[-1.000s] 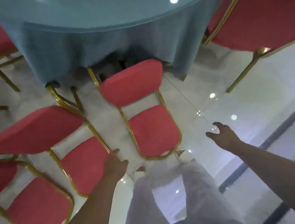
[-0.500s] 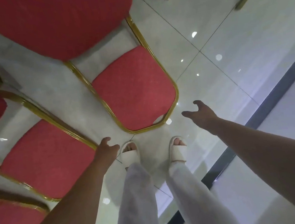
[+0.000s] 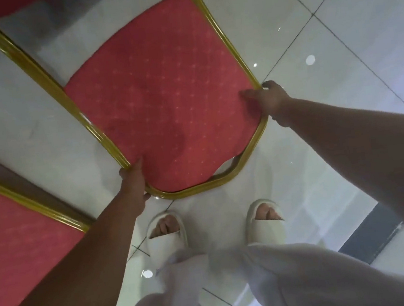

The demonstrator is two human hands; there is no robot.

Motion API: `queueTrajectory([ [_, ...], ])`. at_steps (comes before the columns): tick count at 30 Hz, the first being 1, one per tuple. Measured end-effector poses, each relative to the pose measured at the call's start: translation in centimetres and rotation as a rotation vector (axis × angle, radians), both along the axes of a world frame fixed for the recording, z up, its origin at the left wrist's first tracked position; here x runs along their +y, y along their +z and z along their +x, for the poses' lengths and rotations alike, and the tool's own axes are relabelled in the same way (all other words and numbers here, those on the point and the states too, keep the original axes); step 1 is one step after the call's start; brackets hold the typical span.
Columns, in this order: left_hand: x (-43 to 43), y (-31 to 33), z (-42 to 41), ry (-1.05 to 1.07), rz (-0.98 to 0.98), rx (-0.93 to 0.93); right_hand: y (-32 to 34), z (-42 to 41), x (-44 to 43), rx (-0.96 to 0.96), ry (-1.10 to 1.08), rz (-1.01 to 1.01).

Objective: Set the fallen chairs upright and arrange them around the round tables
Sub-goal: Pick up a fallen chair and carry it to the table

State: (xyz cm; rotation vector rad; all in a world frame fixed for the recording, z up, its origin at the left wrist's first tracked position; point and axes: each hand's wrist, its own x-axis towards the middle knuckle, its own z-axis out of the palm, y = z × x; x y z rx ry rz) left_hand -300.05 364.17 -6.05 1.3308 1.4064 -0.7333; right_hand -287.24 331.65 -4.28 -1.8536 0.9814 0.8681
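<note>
A fallen chair lies on its back on the white tiled floor, its red padded backrest (image 3: 165,101) framed in gold tube filling the upper middle of the view. My left hand (image 3: 135,183) grips the frame at the backrest's lower left corner. On the right side, my right hand (image 3: 269,100) holds the gold frame, thumb lying on the red padding and fingers curled over the outer edge. The chair's seat and legs are cut off at the top of the view.
A second fallen chair (image 3: 21,236) with the same red padding and gold frame lies close on the left. My feet in white slippers (image 3: 166,232) stand just below the backrest. A dark floor strip (image 3: 371,231) runs at the lower right.
I have bent lower and the view has closed in on the chair. Both hands, empty and apart from the chair before, now hold the backrest's frame on either side.
</note>
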Motion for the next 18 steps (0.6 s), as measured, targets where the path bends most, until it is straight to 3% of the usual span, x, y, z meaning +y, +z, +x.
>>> queueTrajectory([
  [4,0.6,0.5,-0.2,-0.078,0.013,0.016,-0.9,0.3,-0.9,0.083,0.020,0.060],
  [8,0.1,6.9,-2.0,-0.159,0.019,0.093,5.2,-2.2,-2.6,0.093,0.049,0.070],
  [12,-2.1,17.8,-4.9,-0.220,-0.048,0.167,16.2,-5.4,-4.8,0.105,0.069,0.051],
  [18,-5.7,38.2,-8.1,-0.268,-0.148,0.264,38.3,-8.5,-9.0,0.200,0.070,0.078],
])
